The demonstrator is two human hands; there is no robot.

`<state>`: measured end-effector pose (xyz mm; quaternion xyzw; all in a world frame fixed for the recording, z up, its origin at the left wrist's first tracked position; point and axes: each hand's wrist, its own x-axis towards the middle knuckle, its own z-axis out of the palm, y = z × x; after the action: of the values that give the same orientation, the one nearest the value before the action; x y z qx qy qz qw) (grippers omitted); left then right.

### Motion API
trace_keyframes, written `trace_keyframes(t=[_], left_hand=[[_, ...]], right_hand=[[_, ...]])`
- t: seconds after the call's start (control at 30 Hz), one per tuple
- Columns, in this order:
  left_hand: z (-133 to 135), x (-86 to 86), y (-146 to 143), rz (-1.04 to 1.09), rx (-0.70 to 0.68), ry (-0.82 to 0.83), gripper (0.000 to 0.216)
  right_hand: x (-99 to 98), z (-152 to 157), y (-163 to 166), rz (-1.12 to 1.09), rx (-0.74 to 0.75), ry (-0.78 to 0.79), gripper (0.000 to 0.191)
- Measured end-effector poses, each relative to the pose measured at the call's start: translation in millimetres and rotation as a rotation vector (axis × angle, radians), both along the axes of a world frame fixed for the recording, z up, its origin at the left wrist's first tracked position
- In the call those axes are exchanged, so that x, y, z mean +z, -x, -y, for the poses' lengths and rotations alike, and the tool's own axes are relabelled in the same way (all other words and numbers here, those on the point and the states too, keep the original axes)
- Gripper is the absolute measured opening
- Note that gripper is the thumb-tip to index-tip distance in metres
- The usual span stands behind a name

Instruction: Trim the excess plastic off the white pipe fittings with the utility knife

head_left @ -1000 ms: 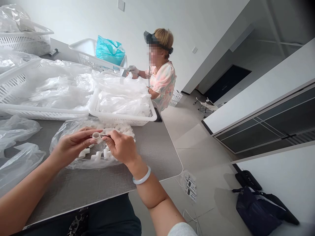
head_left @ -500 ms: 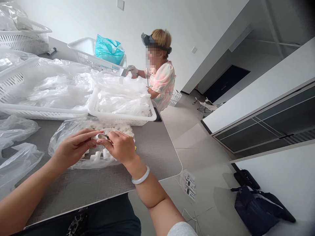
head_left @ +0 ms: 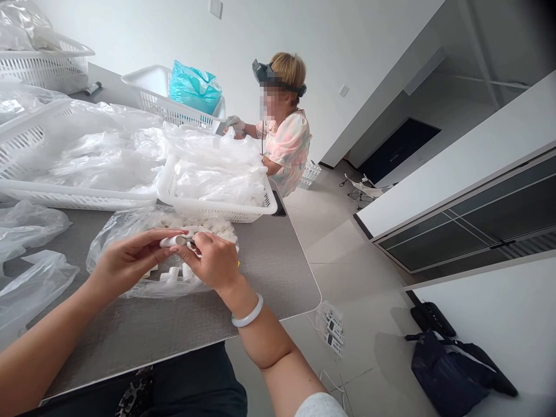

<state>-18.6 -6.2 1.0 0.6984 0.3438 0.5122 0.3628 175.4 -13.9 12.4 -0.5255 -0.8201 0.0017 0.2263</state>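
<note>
Grey table [head_left: 264, 278] seen from near edge, 1 co-worker [head_left: 286, 139] seated past far end, 1 gloved hand [head_left: 234, 124] by basket rim. 4 white plastic baskets [head_left: 217, 213] on table, 3 heaped w/ clear plastic, 1 w/ blue bag [head_left: 194, 88]. 1 more small basket [head_left: 310, 174] on floor by co-worker. 1 dark bag [head_left: 447, 370] on floor, near side. 2 loose clear bags [head_left: 35, 226] at table's left. 1 open clear bag [head_left: 108, 255] under both hands, full of white pipe fittings [head_left: 174, 277], too many to count. 1 white pipe fitting [head_left: 171, 241] held over that bag, pinched tight by left hand [head_left: 125, 267]. 1 slim metal tool [head_left: 187, 238] gripped in right hand [head_left: 212, 260], tip at fitting's end. 1 pale bangle [head_left: 247, 311] on right wrist.
</note>
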Motion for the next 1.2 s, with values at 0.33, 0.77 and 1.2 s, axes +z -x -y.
trace_keyframes(t=[0.33, 0.77, 1.2], left_hand=[[0.1, 4.1, -0.8, 0.062, 0.054, 0.008, 0.017], [-5.1, -9.4, -2.5, 0.139, 0.076, -0.014, 0.021], [-6.7, -4.2, 2.7, 0.048, 0.065, -0.016, 0.015]], right_hand=[[-5.5, 2.1, 0.2, -0.008, 0.007, -0.089, 0.057], [-5.1, 3.5, 1.7, -0.016, -0.03, -0.056, 0.054], [2.5, 5.2, -0.1, 0.012, 0.022, -0.067, 0.05]])
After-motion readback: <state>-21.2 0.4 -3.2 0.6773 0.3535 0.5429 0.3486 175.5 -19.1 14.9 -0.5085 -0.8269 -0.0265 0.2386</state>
